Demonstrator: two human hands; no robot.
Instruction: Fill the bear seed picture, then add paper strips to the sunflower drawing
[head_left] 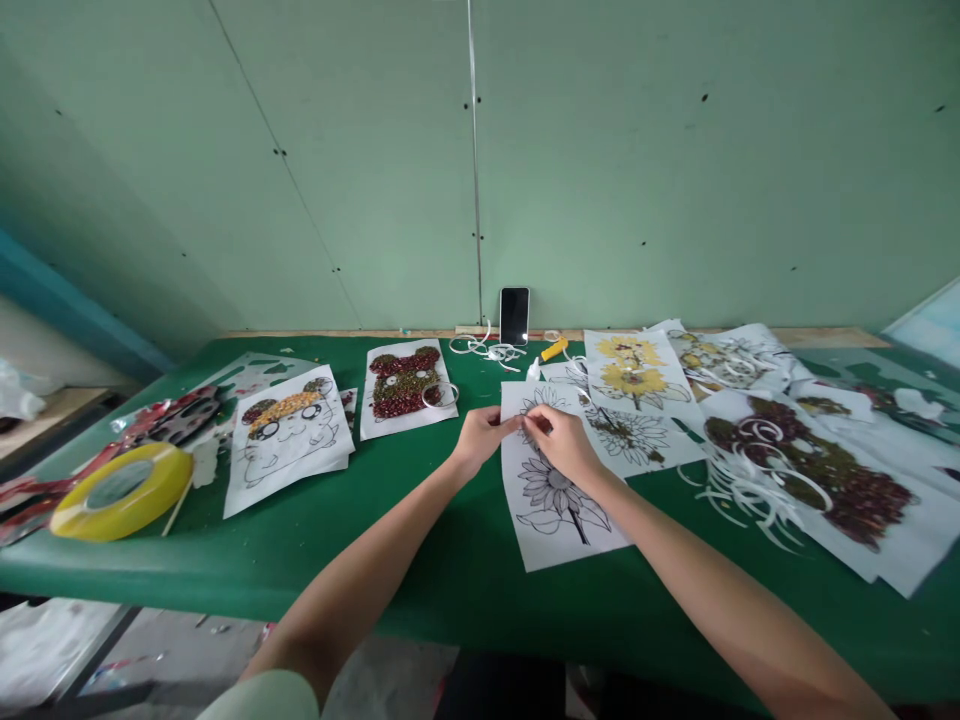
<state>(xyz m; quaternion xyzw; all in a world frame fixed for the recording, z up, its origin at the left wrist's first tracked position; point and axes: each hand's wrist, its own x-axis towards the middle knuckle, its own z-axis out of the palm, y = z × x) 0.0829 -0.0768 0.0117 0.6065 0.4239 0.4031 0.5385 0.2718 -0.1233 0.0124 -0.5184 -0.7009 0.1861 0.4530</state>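
A white sheet with a printed line drawing of sunflowers [556, 487] lies near the middle of the table. Over its left edge, my left hand [478, 440] is closed in a pinch, thumb and fingertips pointing right. Close against it, my right hand [561, 442] has its fingers pinched together above the upper flower and covers part of the drawing. Whatever is between the fingertips is too small to make out. A white-tipped glue bottle [533, 371] lies just beyond the sheet, beside a yellow-handled tool [554, 349].
Left are a bean-covered picture [405, 385], a partly covered hamster drawing [289, 440] and a yellow tape roll [161, 485]. Right lie sunflower pictures [637, 365], white paper strips [750, 495] and another bean picture [832, 480]. A phone [514, 315] leans against the wall.
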